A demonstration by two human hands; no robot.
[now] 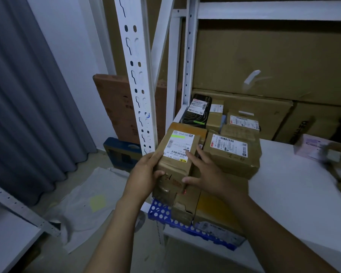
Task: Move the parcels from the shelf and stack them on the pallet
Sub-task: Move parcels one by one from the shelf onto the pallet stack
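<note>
**Item: parcel in hand** (175,166). Brown cardboard box with a white shipping label on top and torn tape at the near end. It sits at the front-left corner of the white shelf (287,174), partly over the edge and above the blue perforated pallet (159,211). Whether it rests on anything below cannot be told.

**Progress:** judged early to middle.
- On the pallet: at least two cartons (185,211), directly beneath the held parcel. How many more are there is hidden.
- On the shelf, not yet moved:
  - a labelled parcel (232,154) just beside the held one;
  - a second labelled parcel (242,125) behind it;
  - a small tan box (216,113);
  - a black box (197,111);
  - a yellow-topped carton (185,129) partly covered by the held parcel.
- The step in hand appears to be carrying this one parcel from shelf to pallet.

**Grip, left hand** (144,176): closed round the parcel's left side. The fingers wrap the far edge and the thumb curls onto the near face.

**Grip, right hand** (211,174): spread wide with the fingers mostly straight. The index fingertip lies on the label corner and the thumb is on the near face. It steadies the right side and does not clasp it.

**Other stock:** large cardboard cartons (264,62) stand at the back of the shelf.
</note>
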